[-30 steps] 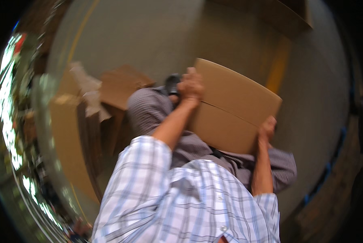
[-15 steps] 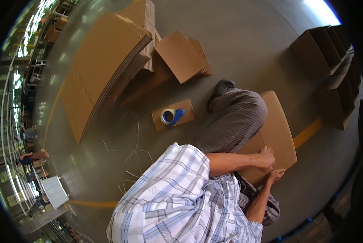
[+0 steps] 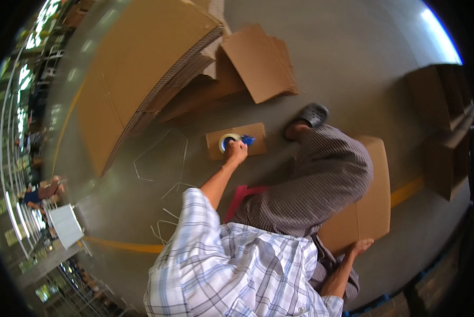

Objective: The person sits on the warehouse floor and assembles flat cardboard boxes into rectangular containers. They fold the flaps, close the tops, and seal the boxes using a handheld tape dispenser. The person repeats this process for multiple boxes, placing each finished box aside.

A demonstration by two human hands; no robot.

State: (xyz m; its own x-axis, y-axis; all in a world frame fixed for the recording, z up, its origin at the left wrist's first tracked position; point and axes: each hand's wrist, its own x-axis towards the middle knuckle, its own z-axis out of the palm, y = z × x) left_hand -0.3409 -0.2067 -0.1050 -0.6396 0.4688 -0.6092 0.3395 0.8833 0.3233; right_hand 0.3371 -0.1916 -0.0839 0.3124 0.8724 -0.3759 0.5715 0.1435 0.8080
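Right hand (image 3: 362,246)'s at the near edge of the brown carton (image 3: 374,185), over on the right against the leg, can't tell how tight. Left hand (image 3: 236,151) has just come off the carton and is down at the blue tape dispenser (image 3: 248,140), fingers curled, grip unclear, so the right has the box alone. Farther left, the cardboard stack (image 3: 136,58) sits untouched.

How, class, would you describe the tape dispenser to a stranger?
Find the large cardboard stack, upper left. To its lower right lies a small cardboard piece. There, at the left hand, is the tape dispenser: blue with a pale roll, unlike neighbouring brown cardboard.
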